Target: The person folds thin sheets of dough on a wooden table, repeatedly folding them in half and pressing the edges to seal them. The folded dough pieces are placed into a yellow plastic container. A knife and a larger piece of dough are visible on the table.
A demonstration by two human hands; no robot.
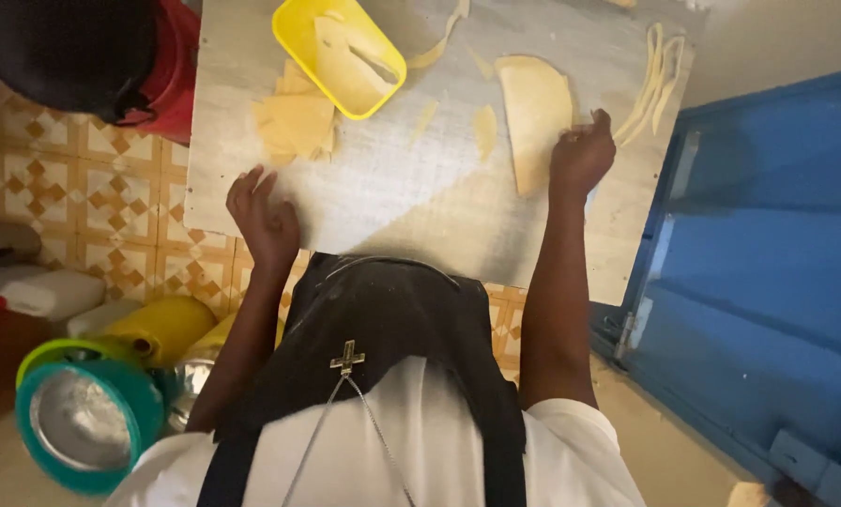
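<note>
Head view, looking down: floured surface (392,188) carrying a folded dough sheet (533,117), a yellow tray (294,23) and cut dough squares (294,122). Right hand (580,155) gripping the sheet's edge, fingers clenched. Left hand (266,221) resting flat nearby, fingers released.

Desk (383,188) top looks like brushed sheet metal, dull grey and scuffed, matt with a floury haze. The dough sheet (533,117) near its far right corner is pale, soft and matt, same as the cut dough squares (294,122) by the left edge. Yellow tray (294,33) is smooth glossy plastic. Floor tiles (111,188) look glazed ceramic. Blue door (768,244) is painted metal, slight sheen.
</note>
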